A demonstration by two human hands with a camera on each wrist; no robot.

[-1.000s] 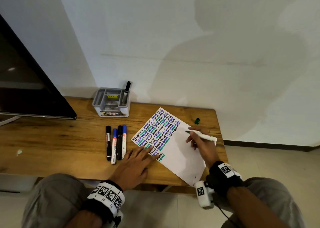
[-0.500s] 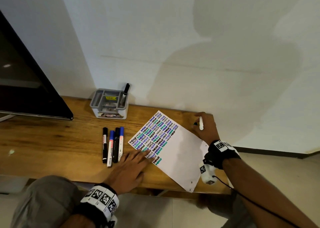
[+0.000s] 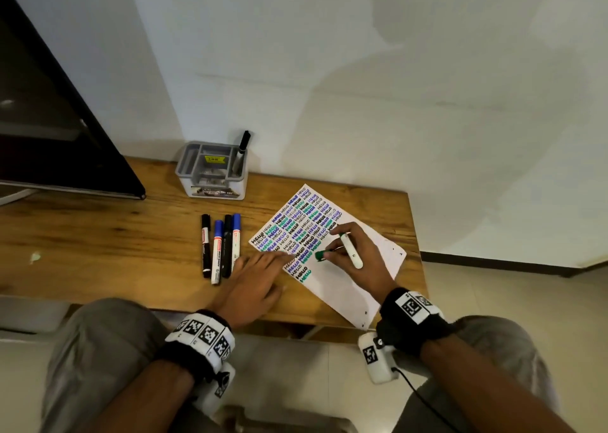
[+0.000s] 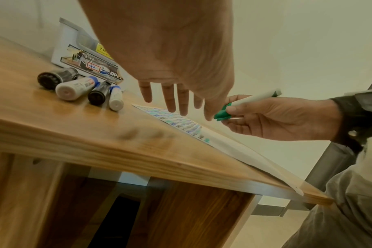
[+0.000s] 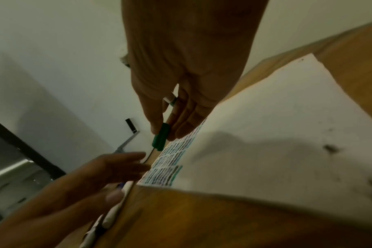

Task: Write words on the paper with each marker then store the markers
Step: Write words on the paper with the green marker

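Materials check
Surface [image 3: 98, 235] showing glossy varnished wood; paper [image 3: 345, 284] looking matt; organizer [image 3: 210, 185] and markers [image 3: 220, 248] reading as smooth plastic.

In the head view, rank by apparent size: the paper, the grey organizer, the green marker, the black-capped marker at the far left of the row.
1. paper
2. grey organizer
3. Unsure: black-capped marker looks longer than green marker, but the right hand hides part of it.

White paper [image 3: 332, 268] carries black, blue and teal words; green cap [image 3: 319, 255]; white marker barrel [image 3: 350, 250]; brown wood-grain tabletop [image 3: 98, 235]; grey organiser [image 3: 210, 176].
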